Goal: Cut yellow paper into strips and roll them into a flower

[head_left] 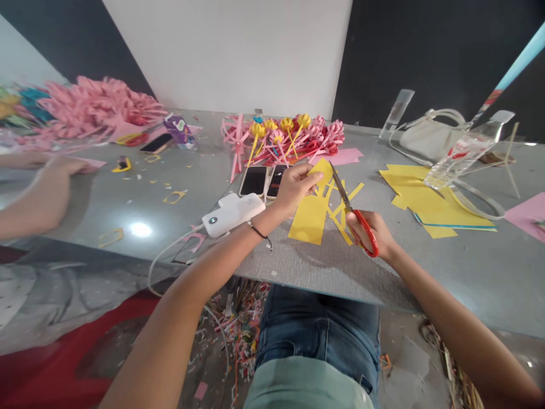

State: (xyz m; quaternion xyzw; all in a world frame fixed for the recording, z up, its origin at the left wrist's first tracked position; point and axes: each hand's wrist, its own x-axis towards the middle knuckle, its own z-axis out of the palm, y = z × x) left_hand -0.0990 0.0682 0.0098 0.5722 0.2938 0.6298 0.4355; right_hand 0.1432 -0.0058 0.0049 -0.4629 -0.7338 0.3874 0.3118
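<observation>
Between the thumb and fingers of my left hand (pixel 297 187) is a small piece of yellow paper (pixel 322 168). My right hand (pixel 372 232) is closed around the red handles of a pair of scissors (pixel 367 236). The blades point up and away, with their tips close to the right edge of the held paper. Beneath my hands a yellow paper sheet (pixel 307 222) lies on the grey table (pixel 340 278). Several narrow yellow paper strips (pixel 339 227) are strewn beside it, near the scissors.
Two phones (pixel 254 180) and a white power bank (pixel 233 214) with a cable lie left of my hands. Paper flowers (pixel 289 133) are heaped behind. Yellow sheets (pixel 419 196), a plastic bottle (pixel 462 149) and a white handbag (pixel 430 136) are at right. Another person's arm (pixel 38 196) rests at left.
</observation>
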